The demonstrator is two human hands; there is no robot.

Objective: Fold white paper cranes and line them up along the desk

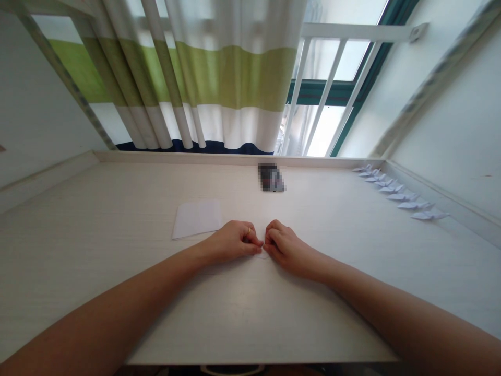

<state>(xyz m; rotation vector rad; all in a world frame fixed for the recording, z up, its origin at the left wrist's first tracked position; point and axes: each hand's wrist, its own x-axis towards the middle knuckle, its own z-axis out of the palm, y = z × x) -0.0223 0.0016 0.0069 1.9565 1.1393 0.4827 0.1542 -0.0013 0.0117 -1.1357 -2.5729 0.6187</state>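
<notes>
At the middle of the table, my left hand (239,240) and my right hand (286,245) meet almost fingertip to fingertip. Both are closed in a pinch on a small piece of white paper (263,256). Only a faint edge of that paper shows below the fingers; the hands and the pale tabletop hide its shape. A ring is on a finger of my left hand. Just beyond that hand lies a stack of white paper sheets (197,218), partly behind the wrist.
Several folded white paper cranes (403,197) stand in a row along the right wall. A dark, pixelated object (271,177) sits near the back rim of the white table (242,324). Behind it hang white and green curtains (235,78) beside a window with white bars (324,94).
</notes>
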